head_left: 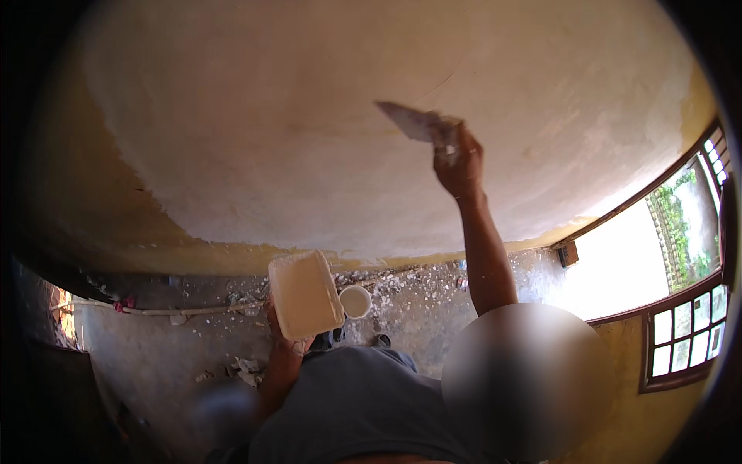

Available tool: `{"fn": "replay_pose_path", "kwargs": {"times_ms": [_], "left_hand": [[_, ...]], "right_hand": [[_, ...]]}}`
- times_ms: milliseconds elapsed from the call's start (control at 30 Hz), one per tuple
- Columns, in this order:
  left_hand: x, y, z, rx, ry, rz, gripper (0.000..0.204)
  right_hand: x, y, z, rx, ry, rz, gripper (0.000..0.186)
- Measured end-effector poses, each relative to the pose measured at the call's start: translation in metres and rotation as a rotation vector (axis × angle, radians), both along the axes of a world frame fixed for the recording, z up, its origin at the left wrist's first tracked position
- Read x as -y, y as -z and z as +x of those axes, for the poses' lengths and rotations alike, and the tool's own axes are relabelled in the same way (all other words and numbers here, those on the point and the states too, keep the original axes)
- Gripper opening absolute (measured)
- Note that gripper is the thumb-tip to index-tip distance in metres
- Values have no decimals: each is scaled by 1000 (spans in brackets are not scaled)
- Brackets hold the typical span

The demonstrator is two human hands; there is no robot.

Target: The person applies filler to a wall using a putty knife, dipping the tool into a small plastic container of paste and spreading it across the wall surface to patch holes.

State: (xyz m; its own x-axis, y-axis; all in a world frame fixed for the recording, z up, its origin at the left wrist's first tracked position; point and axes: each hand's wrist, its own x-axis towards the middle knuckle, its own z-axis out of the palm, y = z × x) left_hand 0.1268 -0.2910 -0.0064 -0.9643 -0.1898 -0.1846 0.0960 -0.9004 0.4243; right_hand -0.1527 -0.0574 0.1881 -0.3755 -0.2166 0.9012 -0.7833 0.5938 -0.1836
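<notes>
Raised in front of the wall [309, 178], my right hand [459, 161] is closed round a putty knife [410, 122] with a wide flat blade, smeared with whitish filler. Its blade points up and to the left; whether it touches the wall I cannot tell. Low in front of my body, my left hand [300, 344] holds a pale rectangular tray [306, 295] with a raised rim from beneath. Most of the left fingers are hidden under the tray. A broad whitish coat covers the wall, with bare yellow paint showing along its left and lower edges.
A white bucket [355, 301] stands on the floor just right of the tray. Pale flakes litter the concrete floor [417, 309] along the wall. A long pole [193, 312] lies at the left, near crumpled scraps [247, 370]. A bright doorway and a paned window [690, 331] are at the right.
</notes>
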Motion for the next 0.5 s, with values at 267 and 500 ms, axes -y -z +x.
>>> {"fn": "replay_pose_path", "kwargs": {"times_ms": [267, 500], "left_hand": [[-8, -14, -2, 22, 14, 60, 58], [-10, -19, -12, 99, 72, 42, 60]], "right_hand": [[-12, -33, -22, -253, 258, 86, 16], [-80, -141, -47, -286, 496, -16, 22]]}}
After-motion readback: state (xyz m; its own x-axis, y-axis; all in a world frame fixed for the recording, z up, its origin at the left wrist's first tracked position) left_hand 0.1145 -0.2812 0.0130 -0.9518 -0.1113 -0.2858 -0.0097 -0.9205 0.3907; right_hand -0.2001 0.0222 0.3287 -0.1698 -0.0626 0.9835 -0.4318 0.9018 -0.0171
